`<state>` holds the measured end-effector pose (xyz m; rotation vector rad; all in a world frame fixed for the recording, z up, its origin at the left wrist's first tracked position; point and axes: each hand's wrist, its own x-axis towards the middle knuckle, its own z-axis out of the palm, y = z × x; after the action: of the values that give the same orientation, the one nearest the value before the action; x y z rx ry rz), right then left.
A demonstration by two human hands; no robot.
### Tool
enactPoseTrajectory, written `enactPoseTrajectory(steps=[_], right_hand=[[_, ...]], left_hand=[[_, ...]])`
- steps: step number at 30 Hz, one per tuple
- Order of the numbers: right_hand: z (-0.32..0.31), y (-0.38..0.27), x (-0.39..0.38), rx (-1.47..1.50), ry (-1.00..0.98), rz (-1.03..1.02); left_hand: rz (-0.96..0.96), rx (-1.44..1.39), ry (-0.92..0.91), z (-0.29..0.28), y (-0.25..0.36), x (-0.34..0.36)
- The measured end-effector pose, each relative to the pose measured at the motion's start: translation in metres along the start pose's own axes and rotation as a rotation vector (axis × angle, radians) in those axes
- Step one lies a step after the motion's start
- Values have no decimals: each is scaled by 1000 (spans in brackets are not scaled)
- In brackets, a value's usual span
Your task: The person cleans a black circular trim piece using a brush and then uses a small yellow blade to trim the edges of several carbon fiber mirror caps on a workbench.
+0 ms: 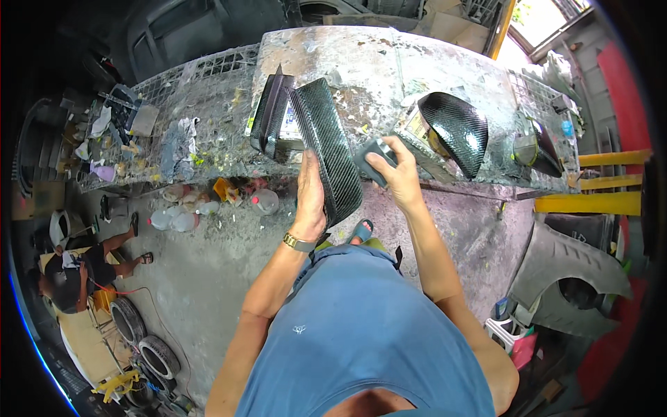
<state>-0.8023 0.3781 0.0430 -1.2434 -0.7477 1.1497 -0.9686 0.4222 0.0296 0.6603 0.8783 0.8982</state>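
My left hand (310, 191) holds a long, glossy, woven carbon-fibre piece (326, 146) upright along its left edge, with the fingers partly hidden behind it. My right hand (394, 170) is closed on a dark grey block (368, 161) held beside the piece's right side; whether the block touches it is unclear. Behind, a second dark carbon piece (264, 118) rests on a box on the worktable (361, 52). To the right, a curved carbon shell (458, 128) lies on another box, and a smaller dark shell (545, 156) sits at the table's right.
Rags (184, 139) lie on the table's left mesh. Plastic jugs (184, 221) stand below. At lower left another person (66, 281) is near stacked tyres (158, 356) and a hose. Yellow bars (590, 203) and a grey body panel (538, 278) are at right.
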Motion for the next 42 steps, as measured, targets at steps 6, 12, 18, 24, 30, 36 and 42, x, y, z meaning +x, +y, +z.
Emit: enactPoseTrajectory(steps=[6, 12, 18, 24, 30, 36, 42], right_hand=[[-15, 40, -35, -265, -10, -226], [-14, 35, -30, -158, 68, -109], [-3, 16, -33, -366, 348, -314], [-27, 9, -49, -240, 442, -392], [-31, 2, -19, -128, 373, -341], [-20, 10, -39, -447, 365, -482], [-13, 11, -44, -388, 412, -465]], left_hand=[[-21, -13, 2, 3, -8, -2], [-25, -99, -33, 18, -1, -6], [-7, -280, -71, 26, -12, 18], [65, -237, -37, 48, -3, 23], [98, -188, -70, 62, -3, 26], [74, -199, -55, 57, -9, 41], [47, -289, -61, 65, 1, 37]])
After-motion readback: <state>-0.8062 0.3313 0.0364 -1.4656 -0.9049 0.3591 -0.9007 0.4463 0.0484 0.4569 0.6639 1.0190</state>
